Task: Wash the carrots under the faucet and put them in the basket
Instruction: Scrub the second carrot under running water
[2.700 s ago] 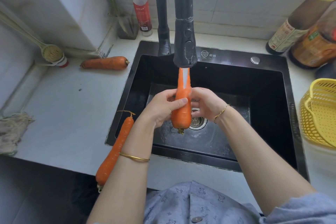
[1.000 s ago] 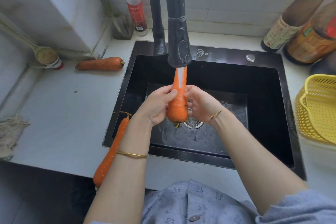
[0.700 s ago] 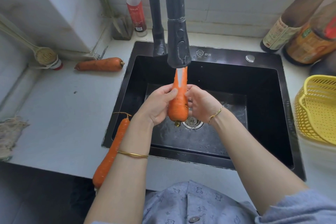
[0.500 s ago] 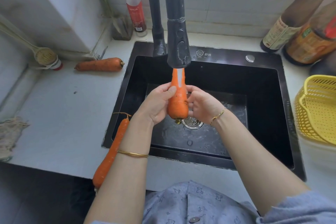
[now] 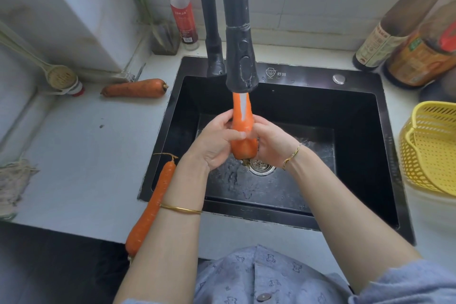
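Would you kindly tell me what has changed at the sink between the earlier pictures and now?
The left hand and the right hand still grip the carrot under the faucet stream; they have shifted their hold slightly and raised its thick end a little. The far carrot and the near carrot on the counter, the yellow basket and the sink stayed put.

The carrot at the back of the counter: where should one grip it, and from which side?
Round its thick middle, from above and the front: the carrot lies flat, crosswise on the counter, with the wall close behind and bare counter before it.
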Action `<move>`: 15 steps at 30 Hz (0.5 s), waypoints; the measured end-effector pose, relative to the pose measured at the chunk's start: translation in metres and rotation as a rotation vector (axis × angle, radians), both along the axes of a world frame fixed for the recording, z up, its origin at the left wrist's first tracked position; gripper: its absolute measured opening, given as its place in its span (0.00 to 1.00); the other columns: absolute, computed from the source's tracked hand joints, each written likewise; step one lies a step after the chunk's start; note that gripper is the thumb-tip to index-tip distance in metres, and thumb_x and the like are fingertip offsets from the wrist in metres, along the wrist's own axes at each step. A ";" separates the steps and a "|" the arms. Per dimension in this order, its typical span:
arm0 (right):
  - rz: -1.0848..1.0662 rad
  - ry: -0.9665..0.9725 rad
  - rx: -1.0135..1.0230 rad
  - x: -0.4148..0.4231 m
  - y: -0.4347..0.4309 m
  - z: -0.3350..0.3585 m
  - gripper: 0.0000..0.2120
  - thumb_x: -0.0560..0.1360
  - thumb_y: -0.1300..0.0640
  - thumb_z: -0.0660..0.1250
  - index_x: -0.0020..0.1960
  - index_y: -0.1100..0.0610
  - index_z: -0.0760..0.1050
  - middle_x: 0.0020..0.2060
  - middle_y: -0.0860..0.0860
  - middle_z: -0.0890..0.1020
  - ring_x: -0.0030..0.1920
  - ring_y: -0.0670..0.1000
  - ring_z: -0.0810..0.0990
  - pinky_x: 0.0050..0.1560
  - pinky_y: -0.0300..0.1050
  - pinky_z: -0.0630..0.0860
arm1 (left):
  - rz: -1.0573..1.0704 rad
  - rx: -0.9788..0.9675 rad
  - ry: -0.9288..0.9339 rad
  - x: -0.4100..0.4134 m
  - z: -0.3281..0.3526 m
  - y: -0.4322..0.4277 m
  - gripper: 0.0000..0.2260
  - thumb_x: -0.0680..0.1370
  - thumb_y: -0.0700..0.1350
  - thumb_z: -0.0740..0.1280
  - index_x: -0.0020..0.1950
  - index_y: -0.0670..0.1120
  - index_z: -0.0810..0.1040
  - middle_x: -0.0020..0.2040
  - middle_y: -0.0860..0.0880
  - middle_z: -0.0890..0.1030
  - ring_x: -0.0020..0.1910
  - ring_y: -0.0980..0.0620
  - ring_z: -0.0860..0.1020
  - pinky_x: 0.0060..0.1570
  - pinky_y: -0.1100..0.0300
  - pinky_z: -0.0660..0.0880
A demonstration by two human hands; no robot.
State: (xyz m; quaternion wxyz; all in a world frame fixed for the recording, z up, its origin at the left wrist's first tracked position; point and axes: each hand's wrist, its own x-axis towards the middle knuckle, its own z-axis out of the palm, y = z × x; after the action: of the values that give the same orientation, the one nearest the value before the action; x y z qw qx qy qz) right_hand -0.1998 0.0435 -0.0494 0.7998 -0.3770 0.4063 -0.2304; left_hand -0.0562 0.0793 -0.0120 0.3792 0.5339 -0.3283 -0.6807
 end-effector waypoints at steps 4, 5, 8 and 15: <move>-0.003 0.005 0.001 0.000 0.000 0.000 0.26 0.66 0.58 0.60 0.64 0.54 0.74 0.62 0.60 0.77 0.59 0.60 0.77 0.52 0.60 0.78 | 0.001 0.006 0.031 0.001 0.001 0.000 0.23 0.77 0.27 0.64 0.69 0.43 0.72 0.60 0.41 0.79 0.60 0.45 0.78 0.60 0.51 0.77; -0.002 0.002 -0.005 0.001 -0.001 0.000 0.26 0.66 0.59 0.60 0.64 0.54 0.74 0.62 0.60 0.77 0.59 0.60 0.77 0.52 0.60 0.78 | 0.001 0.005 0.029 0.001 0.002 0.000 0.23 0.76 0.27 0.64 0.69 0.43 0.72 0.59 0.41 0.79 0.60 0.45 0.78 0.60 0.51 0.77; 0.010 -0.014 0.001 -0.001 0.000 0.002 0.27 0.66 0.61 0.60 0.65 0.55 0.73 0.61 0.59 0.77 0.58 0.60 0.77 0.49 0.57 0.78 | -0.002 -0.002 0.026 0.003 0.001 0.000 0.23 0.76 0.27 0.64 0.70 0.42 0.71 0.59 0.40 0.79 0.60 0.44 0.78 0.61 0.50 0.77; 0.033 -0.046 0.002 -0.005 0.004 0.005 0.26 0.67 0.61 0.57 0.63 0.54 0.75 0.57 0.56 0.80 0.58 0.58 0.78 0.58 0.61 0.77 | 0.061 0.045 0.033 0.003 -0.002 0.002 0.24 0.77 0.27 0.63 0.72 0.40 0.70 0.61 0.40 0.78 0.62 0.43 0.77 0.64 0.47 0.74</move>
State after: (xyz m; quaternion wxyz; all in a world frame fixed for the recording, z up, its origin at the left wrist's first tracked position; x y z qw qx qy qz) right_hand -0.2045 0.0472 -0.0443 0.8130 -0.3776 0.3817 -0.2254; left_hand -0.0532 0.0811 -0.0144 0.3930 0.5408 -0.2899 -0.6848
